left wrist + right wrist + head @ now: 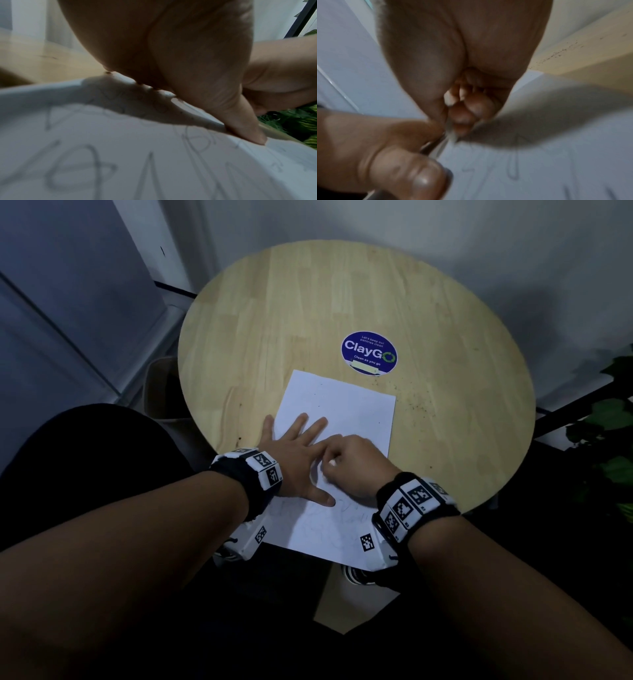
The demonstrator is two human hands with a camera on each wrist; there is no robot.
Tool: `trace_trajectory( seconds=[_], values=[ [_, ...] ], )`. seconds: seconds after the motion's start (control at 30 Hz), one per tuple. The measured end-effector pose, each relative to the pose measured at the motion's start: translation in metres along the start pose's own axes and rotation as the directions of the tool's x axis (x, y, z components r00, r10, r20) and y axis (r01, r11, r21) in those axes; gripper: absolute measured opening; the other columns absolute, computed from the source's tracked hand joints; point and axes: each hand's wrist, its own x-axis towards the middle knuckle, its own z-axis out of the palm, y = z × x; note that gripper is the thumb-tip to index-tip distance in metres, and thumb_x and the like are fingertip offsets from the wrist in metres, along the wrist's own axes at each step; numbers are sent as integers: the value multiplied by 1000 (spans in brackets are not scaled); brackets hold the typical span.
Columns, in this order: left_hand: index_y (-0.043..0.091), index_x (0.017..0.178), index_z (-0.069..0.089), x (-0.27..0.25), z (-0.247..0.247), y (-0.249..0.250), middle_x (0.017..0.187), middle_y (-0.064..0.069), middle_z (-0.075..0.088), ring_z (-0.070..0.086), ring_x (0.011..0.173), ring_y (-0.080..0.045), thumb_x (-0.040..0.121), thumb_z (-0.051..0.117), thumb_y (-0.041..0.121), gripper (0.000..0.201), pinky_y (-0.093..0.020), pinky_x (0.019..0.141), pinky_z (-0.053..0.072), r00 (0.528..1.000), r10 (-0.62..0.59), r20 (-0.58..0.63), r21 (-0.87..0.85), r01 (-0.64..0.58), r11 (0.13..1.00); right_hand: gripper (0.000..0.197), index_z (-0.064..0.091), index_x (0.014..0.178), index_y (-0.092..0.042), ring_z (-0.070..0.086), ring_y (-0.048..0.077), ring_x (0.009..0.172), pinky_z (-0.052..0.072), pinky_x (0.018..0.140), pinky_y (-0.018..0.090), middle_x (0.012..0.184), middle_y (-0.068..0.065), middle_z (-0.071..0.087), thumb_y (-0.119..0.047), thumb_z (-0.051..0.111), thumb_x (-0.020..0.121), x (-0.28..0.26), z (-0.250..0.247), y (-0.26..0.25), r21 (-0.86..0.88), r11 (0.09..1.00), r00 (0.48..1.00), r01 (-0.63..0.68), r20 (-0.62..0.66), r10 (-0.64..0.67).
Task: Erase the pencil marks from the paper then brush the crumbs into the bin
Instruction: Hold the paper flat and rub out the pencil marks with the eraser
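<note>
Both bare forearms reach in from the near side, each wrist wearing a black band with white coded marker blocks. The left hand [294, 460] lies flat, fingers spread and straight, thumb angled right. The right hand [349, 463] is curled tight just beside it, fingertips [462, 116] bunched downward, pinching something small and white.

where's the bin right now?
Head view: the bin stands on the floor at the left of the round table, partly hidden under its edge, beyond the left hand that presses the paper.
</note>
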Motion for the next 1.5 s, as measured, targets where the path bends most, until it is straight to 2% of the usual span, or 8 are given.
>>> trace_trajectory(
  seconds=[0.2, 0.37, 0.5, 0.67, 0.8, 0.97, 1.1, 1.5],
  values=[
    [45, 160, -25, 1, 0, 0, 170, 11, -32, -30, 158, -24, 64, 45, 105, 134, -80, 115, -10, 1000, -12, -8, 16, 12, 1000, 20, 73, 80, -21, 61, 12, 62, 52, 60, 33, 69, -5, 68, -19, 63, 97, 9, -3, 11, 43, 995, 972, -89, -216, 96],
    [44, 160, -25, 2, 2, -1, 170, 11, -32, -30, 157, -25, 61, 44, 107, 136, -80, 115, -9, 1000, -2, -6, 12, 2, 1000, 20, 75, 77, -16, 64, 13, 53, 52, 53, 30, 66, 1, 73, -7, 65, 92, 0, -3, 2, 56, 995, 993, -79, 95, 73],
    [47, 159, -26, 2, -1, 1, 170, 11, -31, -30, 158, -25, 63, 47, 105, 134, -80, 115, -11, 1000, -7, 0, 7, 7, 1000, 18, 72, 83, -27, 66, 10, 67, 53, 63, 31, 72, -7, 70, -21, 62, 97, 11, -3, 7, 4, 998, 971, -67, -228, 66],
    [44, 160, -25, 0, 2, -1, 170, 11, -32, -30, 157, -25, 62, 45, 107, 137, -80, 115, -10, 1000, 0, 0, 9, 0, 1000, 17, 76, 77, -12, 66, 12, 59, 53, 57, 29, 67, -7, 69, -4, 66, 88, 0, -5, -1, -13, 999, 995, -50, 84, 51],
    [44, 161, -24, 1, -2, 1, 170, 11, -32, -29, 158, -25, 64, 47, 105, 135, -80, 115, -10, 1000, -8, 7, 17, 8, 1000, 20, 72, 78, -21, 68, 14, 70, 52, 62, 31, 75, -4, 71, -16, 63, 95, 10, -8, 8, -14, 996, 975, -87, -208, 82],
    [43, 161, -23, 0, 0, 0, 170, 11, -32, -29, 158, -25, 64, 47, 105, 135, -81, 115, -8, 1000, -4, 3, 10, 4, 1000, 18, 76, 73, -11, 67, 15, 58, 56, 59, 32, 69, 6, 75, -6, 64, 86, 0, -5, 3, -32, 995, 990, -93, 102, 96],
    [44, 161, -24, 1, -2, 1, 170, 11, -33, -30, 158, -25, 65, 48, 104, 134, -80, 116, -9, 1000, -8, 11, 16, 8, 1000, 21, 75, 78, -20, 70, 16, 69, 56, 63, 30, 74, -3, 73, -19, 63, 95, 10, -9, 9, 0, 991, 963, -135, -236, 131],
    [44, 161, -24, 1, 2, -1, 170, 11, -31, -29, 158, -25, 62, 47, 106, 136, -80, 115, -8, 1000, -5, 3, 11, 5, 1000, 18, 75, 78, -10, 69, 21, 61, 56, 56, 35, 71, 7, 75, -8, 61, 89, 1, -4, 1, 0, 993, 992, -121, 32, 121]
  ],
)
